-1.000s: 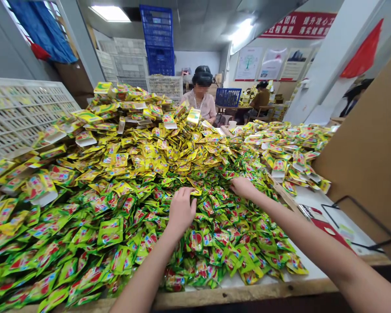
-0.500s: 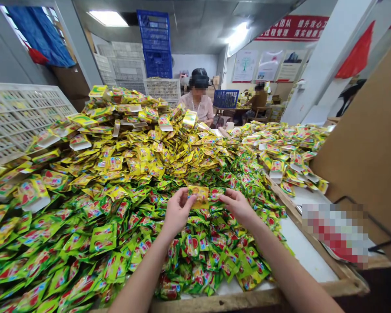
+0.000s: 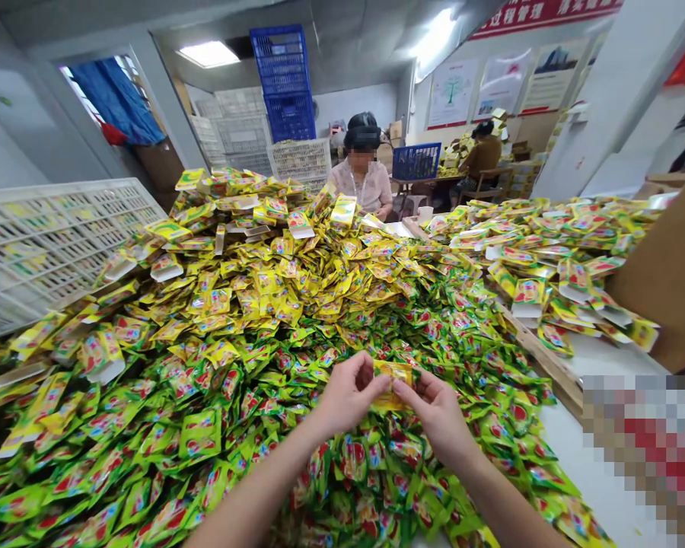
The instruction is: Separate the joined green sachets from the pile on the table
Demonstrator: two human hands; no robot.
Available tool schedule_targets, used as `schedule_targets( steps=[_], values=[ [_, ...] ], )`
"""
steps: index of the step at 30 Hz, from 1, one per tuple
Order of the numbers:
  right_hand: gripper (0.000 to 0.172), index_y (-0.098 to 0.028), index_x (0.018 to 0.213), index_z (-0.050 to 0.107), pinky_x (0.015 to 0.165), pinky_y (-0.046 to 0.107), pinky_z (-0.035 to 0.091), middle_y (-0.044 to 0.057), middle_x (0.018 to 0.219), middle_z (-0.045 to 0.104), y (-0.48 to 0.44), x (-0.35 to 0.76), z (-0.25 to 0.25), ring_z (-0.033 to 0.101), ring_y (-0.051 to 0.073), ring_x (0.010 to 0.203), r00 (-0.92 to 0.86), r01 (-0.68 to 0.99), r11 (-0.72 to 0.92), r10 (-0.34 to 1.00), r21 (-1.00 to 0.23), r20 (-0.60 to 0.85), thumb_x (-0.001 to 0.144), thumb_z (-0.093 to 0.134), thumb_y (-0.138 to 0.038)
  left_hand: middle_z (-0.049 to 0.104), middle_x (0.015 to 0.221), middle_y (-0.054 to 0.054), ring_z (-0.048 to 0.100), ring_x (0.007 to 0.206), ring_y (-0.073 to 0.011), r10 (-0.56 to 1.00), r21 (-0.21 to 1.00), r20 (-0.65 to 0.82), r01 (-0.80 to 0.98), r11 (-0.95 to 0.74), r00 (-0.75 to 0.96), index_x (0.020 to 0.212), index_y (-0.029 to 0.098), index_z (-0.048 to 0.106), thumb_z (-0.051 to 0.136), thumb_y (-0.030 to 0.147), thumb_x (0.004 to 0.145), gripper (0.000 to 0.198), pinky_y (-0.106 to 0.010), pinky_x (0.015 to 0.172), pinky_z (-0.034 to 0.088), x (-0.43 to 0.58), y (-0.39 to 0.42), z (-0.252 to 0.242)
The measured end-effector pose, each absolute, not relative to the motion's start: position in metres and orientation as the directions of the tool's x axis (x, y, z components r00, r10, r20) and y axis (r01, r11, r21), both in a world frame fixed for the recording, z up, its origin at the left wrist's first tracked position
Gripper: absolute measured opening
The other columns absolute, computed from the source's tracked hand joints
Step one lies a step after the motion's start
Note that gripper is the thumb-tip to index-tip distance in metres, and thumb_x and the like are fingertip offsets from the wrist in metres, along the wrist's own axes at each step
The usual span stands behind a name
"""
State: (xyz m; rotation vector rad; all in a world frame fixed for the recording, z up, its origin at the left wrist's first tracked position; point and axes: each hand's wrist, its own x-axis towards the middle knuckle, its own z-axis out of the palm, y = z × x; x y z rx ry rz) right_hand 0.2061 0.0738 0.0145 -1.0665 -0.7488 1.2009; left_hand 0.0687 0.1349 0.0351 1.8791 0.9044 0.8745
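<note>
Over the heap of green packets (image 3: 199, 434), my left hand (image 3: 348, 390) pinches the left side of a small yellow packet (image 3: 396, 374). My right hand (image 3: 437, 411) has its thumb and fingers closed at the right side of the same packet. A bit of green shows behind the yellow packet by the right fingers; most of it is hidden. Yellow packets (image 3: 262, 285) are piled farther back, behind both hands.
Small boxes (image 3: 342, 211) lie on top of the pile and more (image 3: 530, 293) beyond a wooden strip (image 3: 540, 358) at right. A white crate (image 3: 62, 243) leans at left. A person (image 3: 361, 179) sits across the pile. Brown cardboard (image 3: 667, 281) stands at right.
The view has shifted, so the hands appear lower and farther right. My hands are closer together, and the green packet seen by my right hand is now mostly behind the yellow one.
</note>
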Motion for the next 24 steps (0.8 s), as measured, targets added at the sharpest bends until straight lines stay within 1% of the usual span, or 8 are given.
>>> schedule_targets(
  steps=[3,5,8,11,16,19,21,24],
  values=[
    [0.046,-0.015,0.087,0.07,0.082,0.04,0.054,0.01,0.092,0.075,0.074,0.212,0.018,0.069,0.026,0.084,0.256,-0.345,0.017,0.963,-0.939,-0.077,0.055,0.082,-0.045,0.057,0.067,0.001,0.055,0.061,-0.0128,0.837,0.639,0.418,0.541,-0.547,0.352,0.076,0.018,0.056,0.053,0.033,0.082,0.016,-0.024,0.059,0.047,0.064,0.198,0.083],
    [0.045,-0.015,0.086,0.07,0.081,0.04,0.055,0.011,0.091,0.075,0.074,0.213,0.017,0.07,0.027,0.084,0.248,-0.338,0.005,0.965,-0.941,-0.084,0.055,0.082,-0.046,0.06,0.089,-0.006,0.059,0.084,-0.0186,0.833,0.59,0.527,0.634,-0.5,0.166,0.086,0.017,0.056,0.052,0.023,0.082,0.009,-0.032,0.081,0.048,0.059,0.252,0.119],
    [0.046,-0.015,0.084,0.07,0.08,0.039,0.055,0.011,0.09,0.075,0.076,0.211,0.011,0.07,0.027,0.084,0.226,-0.345,-0.013,0.969,-0.938,-0.096,0.054,0.082,-0.047,0.055,0.11,-0.014,0.052,0.107,-0.0264,0.803,0.575,0.595,0.714,-0.399,-0.03,0.098,0.014,0.052,0.057,0.013,0.074,0.025,-0.042,0.099,0.038,0.052,0.323,0.158],
    [0.046,-0.015,0.085,0.069,0.08,0.039,0.055,0.01,0.09,0.075,0.08,0.208,0.003,0.07,0.027,0.085,0.231,-0.359,0.002,0.969,-0.933,-0.087,0.055,0.081,-0.048,0.058,0.1,-0.015,0.055,0.101,-0.0296,0.79,0.611,0.588,0.734,-0.295,-0.172,0.098,0.012,0.052,0.059,0.007,0.067,0.032,-0.046,0.096,0.041,0.051,0.362,0.17],
    [0.044,-0.015,0.085,0.07,0.08,0.039,0.055,0.01,0.088,0.075,0.082,0.214,0.004,0.07,0.026,0.084,0.227,-0.36,0.028,0.972,-0.932,-0.058,0.058,0.08,-0.048,0.062,0.091,-0.011,0.06,0.087,-0.0237,0.706,0.616,0.657,0.728,-0.3,-0.265,0.096,0.012,0.054,0.044,0.009,0.078,0.021,-0.04,0.087,0.046,0.054,0.354,0.165],
    [0.042,-0.017,0.091,0.069,0.078,0.038,0.056,0.012,0.1,0.073,0.08,0.221,0.01,0.07,0.024,0.083,0.178,-0.36,0.069,0.984,-0.93,0.004,0.062,0.078,-0.046,0.064,0.092,-0.006,0.06,0.077,-0.017,0.66,0.488,0.747,0.737,-0.468,-0.076,0.095,0.017,0.057,0.043,0.014,0.082,0.02,-0.029,0.076,0.048,0.049,0.311,0.163],
    [0.037,-0.02,0.092,0.07,0.076,0.036,0.057,0.013,0.129,0.058,0.077,0.226,0.014,0.07,0.023,0.084,0.143,-0.342,0.145,0.985,-0.928,0.101,0.065,0.077,-0.044,0.065,0.082,-0.003,0.058,0.069,-0.015,0.602,0.268,0.735,0.683,-0.68,0.312,0.088,0.018,0.06,0.045,0.017,0.08,0.016,-0.026,0.067,0.047,0.042,0.268,0.157],
    [0.029,-0.022,0.087,0.071,0.074,0.035,0.056,0.01,0.15,0.032,0.07,0.228,0.021,0.068,0.025,0.095,-0.013,-0.292,0.216,0.973,-0.932,0.23,0.066,0.076,-0.041,0.065,0.071,0.0,0.058,0.065,-0.0141,0.407,0.037,0.427,0.434,-0.9,0.807,0.079,0.021,0.061,0.046,0.017,0.082,0.016,-0.024,0.063,0.044,0.033,0.199,0.141]
  ],
)
